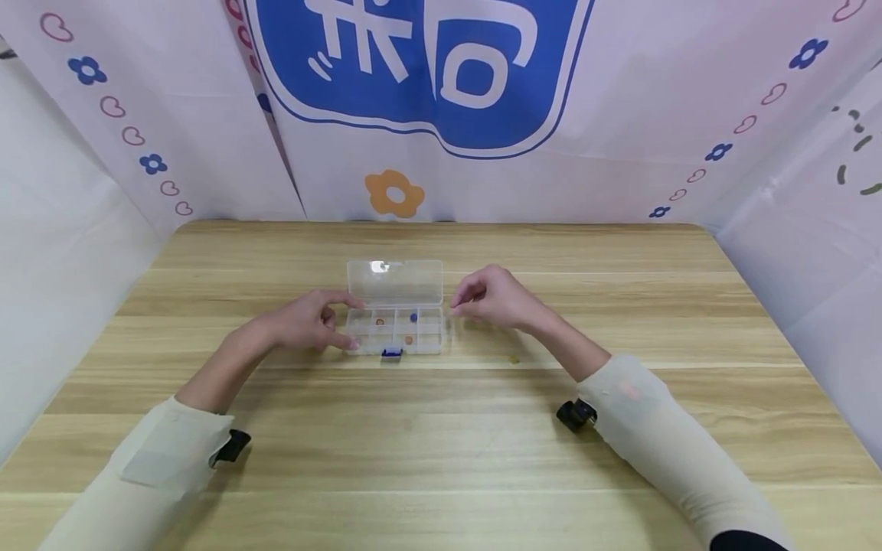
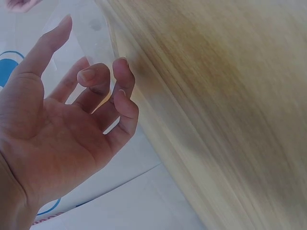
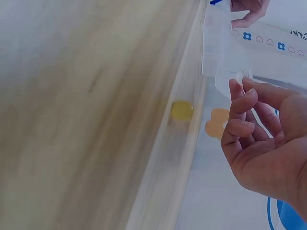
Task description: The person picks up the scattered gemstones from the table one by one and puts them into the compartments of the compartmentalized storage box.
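A clear plastic compartment box lies on the table with its lid raised at the back. In it are a blue piece and two orange pieces, one in a back compartment and one in a front compartment. My left hand touches the box's left side, thumb at the front corner and index finger at the back; the other fingers curl loosely. Just right of the box, my right hand pinches a small clear disc between thumb and index fingertips. A yellow disc lies on the table near that hand.
The wooden table runs back to a printed cloth wall; white cloth hangs at both sides. A blue latch sticks out from the box's front. Each forearm carries a black wrist camera.
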Motion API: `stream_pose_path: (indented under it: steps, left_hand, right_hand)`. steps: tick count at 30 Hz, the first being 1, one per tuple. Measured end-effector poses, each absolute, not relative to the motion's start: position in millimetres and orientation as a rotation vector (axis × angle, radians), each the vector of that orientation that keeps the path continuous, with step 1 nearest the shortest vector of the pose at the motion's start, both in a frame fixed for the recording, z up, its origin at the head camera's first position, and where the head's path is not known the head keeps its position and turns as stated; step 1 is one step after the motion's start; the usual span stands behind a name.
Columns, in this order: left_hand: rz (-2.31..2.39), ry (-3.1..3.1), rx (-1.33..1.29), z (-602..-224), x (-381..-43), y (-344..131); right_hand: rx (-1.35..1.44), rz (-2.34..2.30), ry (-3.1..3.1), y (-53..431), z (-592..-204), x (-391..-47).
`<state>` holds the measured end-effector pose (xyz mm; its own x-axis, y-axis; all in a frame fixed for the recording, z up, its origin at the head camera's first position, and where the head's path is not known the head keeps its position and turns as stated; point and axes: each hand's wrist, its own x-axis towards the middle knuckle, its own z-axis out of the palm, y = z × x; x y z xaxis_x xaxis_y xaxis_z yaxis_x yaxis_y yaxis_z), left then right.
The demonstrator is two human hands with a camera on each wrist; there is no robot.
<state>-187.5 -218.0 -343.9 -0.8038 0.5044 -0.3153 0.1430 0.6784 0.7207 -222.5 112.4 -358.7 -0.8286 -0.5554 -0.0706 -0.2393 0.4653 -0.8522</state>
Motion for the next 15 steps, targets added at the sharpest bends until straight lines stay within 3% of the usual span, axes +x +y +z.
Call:
stream_pose_path:
  steps: [15]
  left_hand:
    - [0.951,2.396,0.494,-345.3,-189.1,-220.9]
  right_hand:
    - [-0.746,-1.308,2.411,97.3,-357.8,-223.9]
